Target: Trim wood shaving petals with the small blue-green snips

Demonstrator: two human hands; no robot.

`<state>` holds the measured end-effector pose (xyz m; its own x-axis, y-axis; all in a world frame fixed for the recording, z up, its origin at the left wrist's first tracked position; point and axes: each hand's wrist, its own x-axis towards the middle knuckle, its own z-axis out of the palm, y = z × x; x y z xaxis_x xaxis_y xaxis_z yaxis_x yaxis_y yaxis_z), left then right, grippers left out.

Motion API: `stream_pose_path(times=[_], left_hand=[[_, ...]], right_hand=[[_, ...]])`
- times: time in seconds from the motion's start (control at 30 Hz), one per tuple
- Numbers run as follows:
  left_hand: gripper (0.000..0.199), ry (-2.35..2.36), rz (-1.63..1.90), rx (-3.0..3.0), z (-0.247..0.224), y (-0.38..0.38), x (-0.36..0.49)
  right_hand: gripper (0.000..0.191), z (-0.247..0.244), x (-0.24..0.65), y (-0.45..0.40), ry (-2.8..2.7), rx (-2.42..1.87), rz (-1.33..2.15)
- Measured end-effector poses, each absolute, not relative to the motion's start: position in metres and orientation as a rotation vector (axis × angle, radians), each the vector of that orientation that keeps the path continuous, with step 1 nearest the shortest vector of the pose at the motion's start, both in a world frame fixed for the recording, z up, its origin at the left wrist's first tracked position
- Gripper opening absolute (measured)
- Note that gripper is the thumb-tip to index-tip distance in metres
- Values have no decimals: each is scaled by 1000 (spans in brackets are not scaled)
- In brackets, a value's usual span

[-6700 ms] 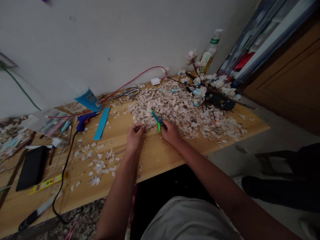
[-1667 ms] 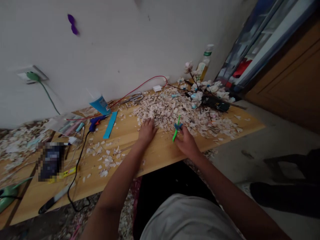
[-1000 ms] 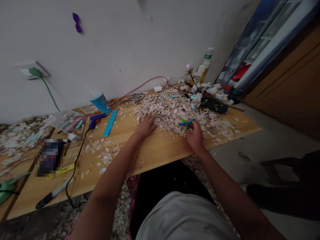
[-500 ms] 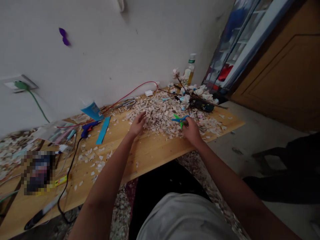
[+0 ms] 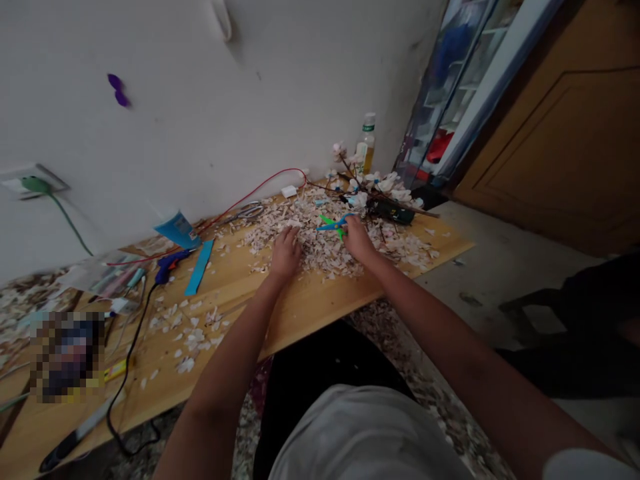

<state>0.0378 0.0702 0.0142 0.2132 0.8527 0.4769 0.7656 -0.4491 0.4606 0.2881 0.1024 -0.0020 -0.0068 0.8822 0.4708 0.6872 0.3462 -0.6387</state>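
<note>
Scissors agape over the petals

At the centre of my view, the right hand (image 5: 357,238) has its fingers curled round the handles of the scissors (image 5: 334,225), one blade blue, the other green. The blades stand apart, pointing left above the heap of petals (image 5: 325,260). Left of them, the left hand (image 5: 287,252) reaches palm down to the heap's near left side; its fingers lie close together, but I can't tell from here whether they pinch anything.

The heap spreads across the table (image 5: 305,307), right of centre. Behind it I have a blossom branch (image 5: 385,185) and, by the wall, a bottle (image 5: 367,147). Left of the heap I make out shears (image 5: 250,211), a blue strip (image 5: 199,269), a leaning tube (image 5: 179,230) and a glue gun (image 5: 169,265). Toward the lower left, loose petals dot the wood.
</note>
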Motion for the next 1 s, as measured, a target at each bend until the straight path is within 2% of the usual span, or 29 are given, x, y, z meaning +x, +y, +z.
stream_pose_path(times=[0.13, 0.37, 0.6, 0.8, 1.0], left_hand=[[38, 1438, 1298, 2138, 25, 60, 48], [24, 1401, 1093, 2135, 18, 39, 71], [30, 1518, 1040, 2245, 20, 30, 48], [32, 1615, 860, 2303, 25, -9, 12], [30, 1652, 1060, 2124, 36, -39, -25]], right_hand=[[32, 11, 293, 109, -1583, -1340, 299], [26, 13, 292, 94, -1637, -1490, 296], [29, 13, 303, 82, -1729, -1465, 375], [24, 6, 304, 91, -2087, -1350, 329], [30, 21, 315, 113, -1793, -1456, 392]])
